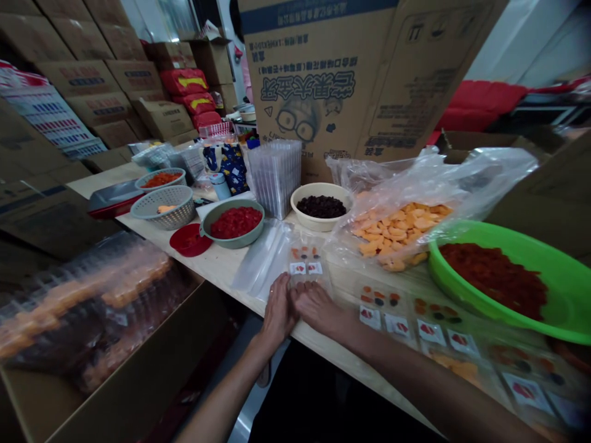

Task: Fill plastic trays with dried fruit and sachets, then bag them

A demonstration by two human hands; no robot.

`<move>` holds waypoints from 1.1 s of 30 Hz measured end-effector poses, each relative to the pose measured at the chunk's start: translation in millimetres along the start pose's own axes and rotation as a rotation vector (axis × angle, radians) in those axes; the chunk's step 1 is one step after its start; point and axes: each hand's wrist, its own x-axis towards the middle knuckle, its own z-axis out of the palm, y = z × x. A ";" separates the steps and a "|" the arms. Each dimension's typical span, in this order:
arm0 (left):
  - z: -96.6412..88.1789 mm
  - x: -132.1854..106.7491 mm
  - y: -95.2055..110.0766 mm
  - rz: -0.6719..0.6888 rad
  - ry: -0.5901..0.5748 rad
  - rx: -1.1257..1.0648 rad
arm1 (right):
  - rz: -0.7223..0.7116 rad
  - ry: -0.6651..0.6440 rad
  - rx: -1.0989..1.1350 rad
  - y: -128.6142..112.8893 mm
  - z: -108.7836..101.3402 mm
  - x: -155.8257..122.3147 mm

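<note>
At the table's near edge, a see-through plastic pack (307, 252) lies flat with orange and dark pieces at its far end and two white sachets (306, 268) below them. Both my hands are together at its near end. My left hand (278, 304) is closed at the left corner, fingers pressed together and pointing away from me. Curled over the near edge is my right hand (314, 303), its knuckles up and touching the left hand. The fingertips and the plastic under them are hidden. Flat plastic bags (265, 261) lie just left of the pack.
Filled packs (431, 332) lie under my right forearm. Beyond stand a green basin (503, 237) of red pieces, a bag of orange pieces (397, 231), a cream bowl (318, 224) and a grey-green bowl (233, 243). A carton (152, 344) of packs stands at lower left.
</note>
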 end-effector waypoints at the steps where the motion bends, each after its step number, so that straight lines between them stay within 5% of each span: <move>1: 0.3 1.5 -2.2 0.007 -0.030 0.009 | 0.004 0.006 0.006 -3.7 -2.1 -4.7; 14: 22.2 65.3 14.6 -0.003 -0.271 0.095 | 0.313 0.021 0.158 15.5 6.6 -46.3; 19: -37.4 54.4 11.2 0.171 -0.583 0.138 | 0.426 0.131 0.263 30.9 18.4 -103.6; 24: -105.6 34.9 -34.7 -0.103 -0.502 0.535 | 0.435 0.299 0.387 53.5 33.3 -129.2; 28: -118.3 24.4 -67.4 -0.064 -0.507 0.505 | 0.380 0.304 0.467 45.7 16.5 -108.4; 33: -123.2 25.0 -82.5 0.128 -0.599 0.458 | 0.315 0.251 0.582 26.1 -5.8 -72.4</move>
